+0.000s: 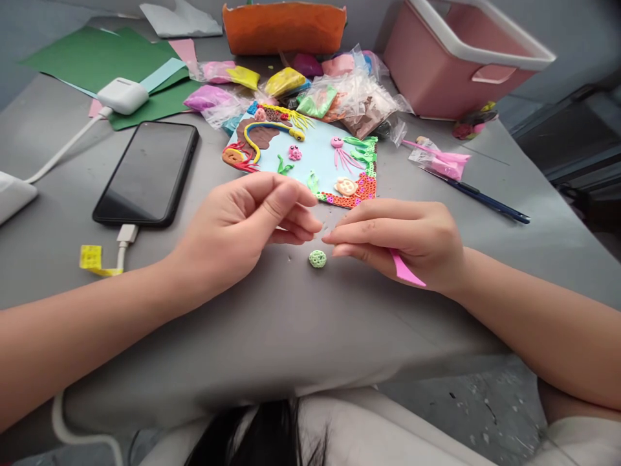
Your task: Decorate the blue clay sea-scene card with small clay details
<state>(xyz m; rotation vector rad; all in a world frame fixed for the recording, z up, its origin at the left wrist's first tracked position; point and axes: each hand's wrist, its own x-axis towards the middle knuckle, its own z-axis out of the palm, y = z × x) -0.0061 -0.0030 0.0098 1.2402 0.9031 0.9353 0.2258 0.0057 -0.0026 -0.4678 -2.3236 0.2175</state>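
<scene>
My left hand [247, 226] is over the table with its fingers curled and the thumb pressed against the index finger; what lies between them, if anything, is hidden. Opposite it, my right hand [402, 233] is closed around a pink clay tool [409, 272], whose flat pointed end sticks out below the palm. A small pale green clay ball [317, 259], pitted with holes, rests on the table just below the fingertips of both hands. Behind them lies a light blue board [315, 155] decorated with clay sea creatures, coral and green weeds.
Clay packets [286, 81] are heaped behind the board, before an orange box [284, 29]. A pink bin [451, 71] stands back right, near a dark pen [490, 202]. To the left are a phone [148, 173] on a cable, a white earphone case [122, 96] and green paper [87, 58].
</scene>
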